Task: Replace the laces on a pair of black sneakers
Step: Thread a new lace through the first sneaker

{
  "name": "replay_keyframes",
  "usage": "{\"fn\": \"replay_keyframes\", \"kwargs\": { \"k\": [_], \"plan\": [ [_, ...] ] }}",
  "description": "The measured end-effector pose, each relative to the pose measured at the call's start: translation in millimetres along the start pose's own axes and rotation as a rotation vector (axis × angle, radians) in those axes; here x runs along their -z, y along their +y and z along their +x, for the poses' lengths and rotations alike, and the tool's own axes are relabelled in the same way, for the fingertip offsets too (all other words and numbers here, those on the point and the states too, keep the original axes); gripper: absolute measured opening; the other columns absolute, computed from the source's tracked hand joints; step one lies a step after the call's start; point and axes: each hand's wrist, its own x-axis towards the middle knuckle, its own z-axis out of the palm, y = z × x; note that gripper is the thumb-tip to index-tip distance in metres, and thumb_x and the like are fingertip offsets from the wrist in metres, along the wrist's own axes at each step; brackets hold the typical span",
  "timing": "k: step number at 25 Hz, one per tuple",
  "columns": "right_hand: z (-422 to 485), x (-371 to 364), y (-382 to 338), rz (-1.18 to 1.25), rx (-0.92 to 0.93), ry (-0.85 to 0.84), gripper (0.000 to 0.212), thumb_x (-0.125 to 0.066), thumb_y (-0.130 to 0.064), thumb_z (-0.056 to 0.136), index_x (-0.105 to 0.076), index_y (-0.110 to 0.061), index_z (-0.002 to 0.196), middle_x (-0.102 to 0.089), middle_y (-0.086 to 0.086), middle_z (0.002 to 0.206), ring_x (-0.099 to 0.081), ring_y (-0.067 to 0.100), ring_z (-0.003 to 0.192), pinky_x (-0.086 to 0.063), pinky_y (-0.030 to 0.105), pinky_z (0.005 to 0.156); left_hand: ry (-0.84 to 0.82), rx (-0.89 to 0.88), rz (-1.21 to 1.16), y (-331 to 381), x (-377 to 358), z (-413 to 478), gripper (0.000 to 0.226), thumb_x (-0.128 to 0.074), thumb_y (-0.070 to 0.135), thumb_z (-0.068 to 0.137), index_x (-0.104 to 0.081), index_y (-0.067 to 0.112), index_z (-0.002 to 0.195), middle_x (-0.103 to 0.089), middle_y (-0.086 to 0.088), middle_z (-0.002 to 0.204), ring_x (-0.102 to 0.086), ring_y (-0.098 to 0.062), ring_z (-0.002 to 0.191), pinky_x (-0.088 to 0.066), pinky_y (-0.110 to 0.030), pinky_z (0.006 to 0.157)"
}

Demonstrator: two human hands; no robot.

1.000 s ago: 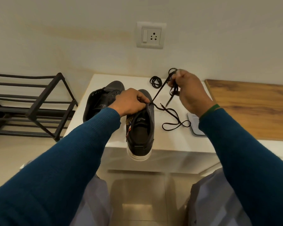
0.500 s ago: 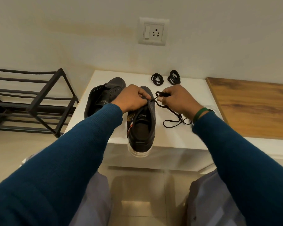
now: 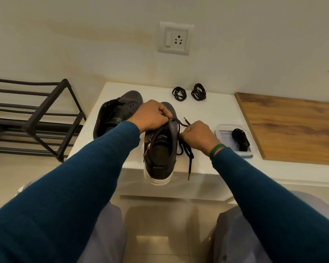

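Black sneaker (image 3: 160, 158) gripped at eyelets by left hand (image 3: 152, 115), right hand (image 3: 197, 134) just beside it, pinching lace (image 3: 185, 149)

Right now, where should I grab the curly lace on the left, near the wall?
Pinch the left coiled lace across its bunched loops, coming straight down from above. It lies flat on the white table, so no side gives a grip underneath.

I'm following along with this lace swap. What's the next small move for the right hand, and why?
Probably pull the right hand away from the shoe, drawing the lace through its eyelets: the left hand steadies that edge, and the right grips the lace close beside it.
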Motion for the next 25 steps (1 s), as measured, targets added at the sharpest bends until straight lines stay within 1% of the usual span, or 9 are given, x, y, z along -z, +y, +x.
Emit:
{"fn": "replay_keyframes", "kwargs": {
  "k": [3,6,9,14,16,18,20,23,25],
  "plan": [
    [13,9,2,-0.045,0.031,0.129,0.02,-0.07,-0.024,0.091,-0.067,-0.004,0.091,-0.068,0.011,0.09,-0.064,0.023,0.082,-0.058,0.037,0.079,-0.009,0.013,0.014,3,1,-1,0.016,-0.067,0.014,0.09,-0.075,0.026,0.098,-0.065,0.019,0.089,-0.059,0.0,0.089,-0.039,-0.009,0.069],
    [29,10,6,-0.144,0.035,0.362,0.025,-0.067,-0.025,0.095,-0.068,-0.006,0.111,-0.067,0.01,0.111,-0.063,0.024,0.098,-0.046,0.029,0.079,-0.041,0.009,0.113,9,3,-5,0.024,-0.065,0.015,0.09,-0.072,0.024,0.111,-0.064,0.014,0.1,-0.058,-0.006,0.098,-0.042,-0.017,0.081],
    [46,4,10,-0.18,-0.007,0.268,0.033,-0.065,-0.031,0.096,-0.068,-0.003,0.112,-0.067,0.01,0.107,-0.064,0.026,0.1,-0.049,0.031,0.082,-0.043,0.016,0.247,12,8,-13,0.041,-0.067,0.026,0.086,-0.063,0.018,0.127,-0.064,0.0,0.123,-0.059,-0.017,0.11,-0.048,-0.026,0.092],
    [56,5,7,-0.102,-0.036,0.297,0.017,-0.06,-0.013,0.097,-0.07,-0.002,0.105,-0.07,0.012,0.105,-0.065,0.024,0.095,-0.056,0.035,0.087,-0.025,0.072,0.245,5,13,-22,0.031,-0.062,0.032,0.088,-0.074,0.005,0.096,-0.069,-0.014,0.092,-0.059,-0.018,0.078,-0.056,-0.031,0.076],
    [52,16,-3,0.113,0.044,0.39,0.013,-0.054,-0.005,0.097,-0.065,-0.001,0.104,-0.066,0.012,0.105,-0.063,0.021,0.093,-0.056,0.028,0.075,-0.018,0.098,0.169,0,17,-22,0.035,-0.058,0.027,0.091,-0.074,-0.004,0.096,-0.068,-0.018,0.084,-0.056,-0.018,0.073,-0.054,-0.029,0.068],
    [44,29,-16,0.49,0.123,0.364,0.021,-0.047,0.005,0.096,-0.061,-0.004,0.107,-0.064,0.014,0.098,-0.062,0.018,0.081,-0.051,0.016,0.058,-0.038,0.158,0.038,-5,22,-21,0.032,-0.053,0.016,0.094,-0.07,-0.01,0.098,-0.065,-0.017,0.085,-0.056,-0.021,0.076,-0.058,-0.041,0.081],
    [33,33,-28,0.621,0.204,0.257,0.025,-0.046,0.004,0.097,-0.066,-0.008,0.106,-0.066,0.009,0.09,-0.06,0.01,0.068,-0.046,0.013,0.053,-0.074,0.226,-0.065,-6,26,-21,0.028,-0.05,0.006,0.095,-0.068,-0.012,0.106,-0.07,-0.023,0.1,-0.06,-0.024,0.083,-0.056,-0.048,0.094],
    [16,23,-44,0.413,0.33,0.176,0.019,-0.062,-0.021,0.097,-0.075,-0.013,0.086,-0.069,-0.007,0.081,-0.059,-0.004,0.062,-0.044,0.015,0.058,-0.105,0.262,-0.083,-7,25,-20,0.028,-0.047,0.001,0.097,-0.069,-0.009,0.109,-0.07,-0.024,0.109,-0.068,-0.028,0.094,-0.057,-0.048,0.093],
    [11,10,-50,0.193,0.372,0.138,0.022,-0.065,-0.029,0.096,-0.075,-0.014,0.083,-0.07,-0.007,0.08,-0.061,0.002,0.071,-0.043,0.018,0.063,-0.098,0.263,-0.05,-9,24,-16,0.029,-0.046,0.004,0.098,-0.07,-0.004,0.111,-0.071,-0.019,0.107,-0.069,-0.031,0.1,-0.057,-0.046,0.092]
  ]
}}
